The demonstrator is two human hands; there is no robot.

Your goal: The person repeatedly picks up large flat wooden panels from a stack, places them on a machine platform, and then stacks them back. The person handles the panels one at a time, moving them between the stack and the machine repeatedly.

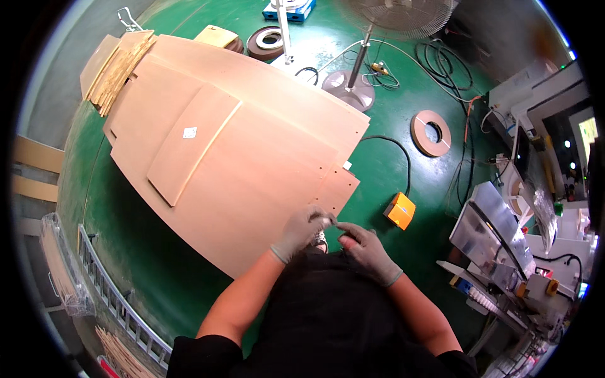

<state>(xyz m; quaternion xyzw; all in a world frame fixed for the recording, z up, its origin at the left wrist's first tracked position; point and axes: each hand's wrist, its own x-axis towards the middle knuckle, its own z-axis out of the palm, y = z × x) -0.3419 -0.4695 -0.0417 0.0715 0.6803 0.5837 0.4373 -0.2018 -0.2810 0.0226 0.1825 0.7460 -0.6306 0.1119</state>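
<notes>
Both my hands wear thin grey gloves and meet in front of my body, over the near right corner of a large tan board (265, 183). My left hand (301, 232) has its fingers curled into a pinch, touching the fingertips of my right hand. My right hand (372, 253) is closed too, its index finger reaching toward the left one, and a pinkish thumb tip shows. Whatever lies between the fingertips is too small to make out. On the big board rests a smaller tan panel (195, 142) with a white label (190, 132).
A stand fan (350, 88) rises beyond the board. On the green floor lie an orange foot pedal (399, 210), a roll of brown edging (431, 133) and coiled cables (444, 63). A machine (495, 220) stands at right, a metal roller rack (120, 302) at left.
</notes>
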